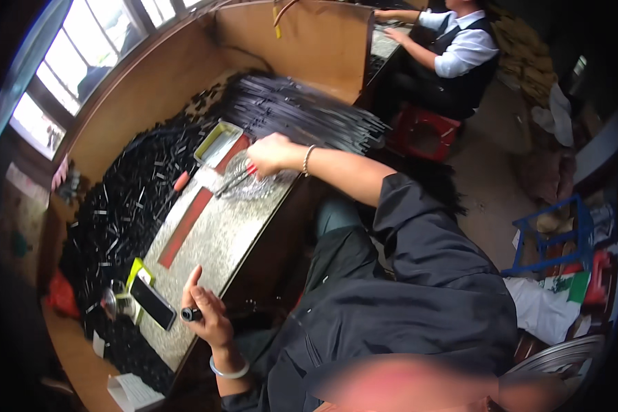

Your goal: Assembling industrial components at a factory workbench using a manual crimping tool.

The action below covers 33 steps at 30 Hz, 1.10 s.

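Black small parts (127,206) lay heaped at far left, within reach. Phone (152,302) lay beside my left hand (209,317), which pinched a short black tube (191,314). Right hand (269,154) gripped tweezers (232,184) over the glass dish (254,180).

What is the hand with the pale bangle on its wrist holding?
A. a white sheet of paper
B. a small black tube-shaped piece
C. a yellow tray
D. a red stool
B. The left hand, with the pale bangle on its wrist, pinches a small black tube-shaped piece between its fingers, just beside the dark smartphone lying on the speckled grey worktop.
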Tool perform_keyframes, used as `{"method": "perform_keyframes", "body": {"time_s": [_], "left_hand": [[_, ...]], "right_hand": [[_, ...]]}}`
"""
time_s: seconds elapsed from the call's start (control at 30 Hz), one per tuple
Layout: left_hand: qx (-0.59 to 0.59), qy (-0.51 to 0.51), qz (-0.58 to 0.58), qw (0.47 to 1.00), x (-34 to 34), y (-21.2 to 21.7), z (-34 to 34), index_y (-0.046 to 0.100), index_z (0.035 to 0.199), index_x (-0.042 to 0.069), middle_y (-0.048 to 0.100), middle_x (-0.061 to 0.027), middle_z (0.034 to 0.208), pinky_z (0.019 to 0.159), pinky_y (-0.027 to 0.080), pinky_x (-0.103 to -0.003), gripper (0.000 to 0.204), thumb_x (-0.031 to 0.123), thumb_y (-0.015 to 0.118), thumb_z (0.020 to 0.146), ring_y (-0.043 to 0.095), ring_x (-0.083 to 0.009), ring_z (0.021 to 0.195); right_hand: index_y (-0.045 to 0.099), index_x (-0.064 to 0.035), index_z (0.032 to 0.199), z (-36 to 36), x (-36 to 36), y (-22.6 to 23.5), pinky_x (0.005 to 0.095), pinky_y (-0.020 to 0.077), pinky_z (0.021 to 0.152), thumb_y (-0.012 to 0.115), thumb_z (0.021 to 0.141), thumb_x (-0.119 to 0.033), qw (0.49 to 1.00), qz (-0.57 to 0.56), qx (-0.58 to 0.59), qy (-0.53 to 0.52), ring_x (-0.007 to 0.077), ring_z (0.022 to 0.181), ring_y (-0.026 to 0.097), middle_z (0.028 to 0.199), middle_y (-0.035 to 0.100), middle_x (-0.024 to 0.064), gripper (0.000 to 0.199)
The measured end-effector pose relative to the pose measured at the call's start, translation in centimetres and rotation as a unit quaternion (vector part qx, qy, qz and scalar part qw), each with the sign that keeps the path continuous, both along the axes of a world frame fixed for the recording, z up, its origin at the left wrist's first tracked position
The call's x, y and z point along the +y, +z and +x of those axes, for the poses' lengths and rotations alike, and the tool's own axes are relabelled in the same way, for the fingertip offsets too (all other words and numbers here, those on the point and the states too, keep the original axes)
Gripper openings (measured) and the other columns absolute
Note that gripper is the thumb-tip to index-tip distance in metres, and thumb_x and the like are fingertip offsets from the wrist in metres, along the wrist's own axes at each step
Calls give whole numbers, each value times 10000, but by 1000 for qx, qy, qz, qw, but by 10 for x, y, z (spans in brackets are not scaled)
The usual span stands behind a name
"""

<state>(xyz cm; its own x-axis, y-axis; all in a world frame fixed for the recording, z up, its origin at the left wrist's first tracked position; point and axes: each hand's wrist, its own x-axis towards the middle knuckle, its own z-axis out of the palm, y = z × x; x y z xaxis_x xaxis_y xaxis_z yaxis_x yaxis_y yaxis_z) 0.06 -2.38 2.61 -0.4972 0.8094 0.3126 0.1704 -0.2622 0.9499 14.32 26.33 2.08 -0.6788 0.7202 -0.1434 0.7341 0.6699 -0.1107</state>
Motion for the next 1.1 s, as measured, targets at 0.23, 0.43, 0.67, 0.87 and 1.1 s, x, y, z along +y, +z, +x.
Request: {"method": "perform_keyframes", "body": {"time_s": [0.23,0.43,0.67,0.87,1.1], "left_hand": [[23,-14,4,1000,7,-3,1,527,1111,-62,324,71,480,372,208,-170,352,227,401,956,254,-4,398],[9,0,-16,1000,9,-4,6,550,1109,-53,341,90,535,388,224,-152,313,166,398,946,284,15,430],[55,-15,-3,998,11,-5,13,600,1021,-42,622,-83,798,637,435,-247,210,75,485,890,535,-124,672],[65,-11,5,998,8,10,28,621,910,-57,641,-152,792,640,465,-269,173,76,515,880,617,-178,709],[59,-34,14,998,0,8,27,596,966,-63,480,35,583,443,300,-165,240,146,486,921,400,-17,489]], "right_hand": [[650,-40,834,0,0,-12,394,501,695,559,693,-134,1000,-6,24,-20,294,827,635,867,651,146,193],[661,-155,873,12,-7,-15,375,503,678,577,771,-315,991,64,118,-25,265,831,631,875,655,99,208],[627,-13,804,-1,-105,13,296,451,553,613,722,-25,793,75,545,262,206,584,570,673,598,90,84],[638,-57,811,-7,-149,16,283,352,472,725,652,-130,713,108,606,335,183,490,497,590,528,36,195],[646,-61,834,-14,-153,5,273,325,461,730,652,-123,686,95,634,344,156,470,461,557,500,13,210]]}}
